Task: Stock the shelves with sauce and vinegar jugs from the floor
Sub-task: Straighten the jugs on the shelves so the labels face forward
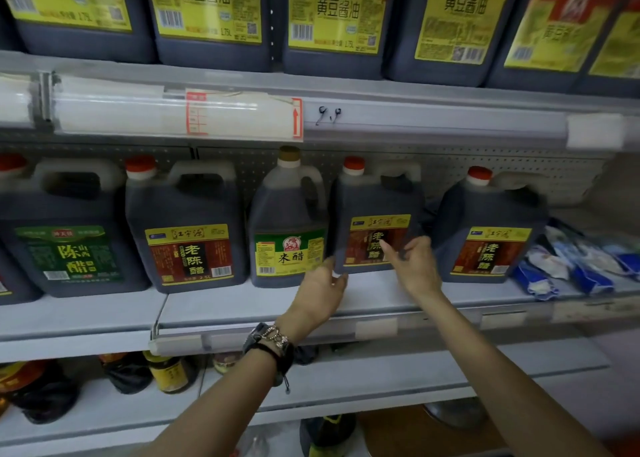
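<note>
Left hand (pixel 322 285) relaxed, touching vinegar jug (pixel 375 200) corner, right hand (pixel 414 264) loose on label (pixel 360 245), upper jugs (pixel 207 17) cropped

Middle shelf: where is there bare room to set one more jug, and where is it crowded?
Bare: the front strip of the middle shelf before the touched jug, and the narrow gap between it and the right jug. Crowded: the rice vinegar jug leftward, and the blue packets at right.
</note>
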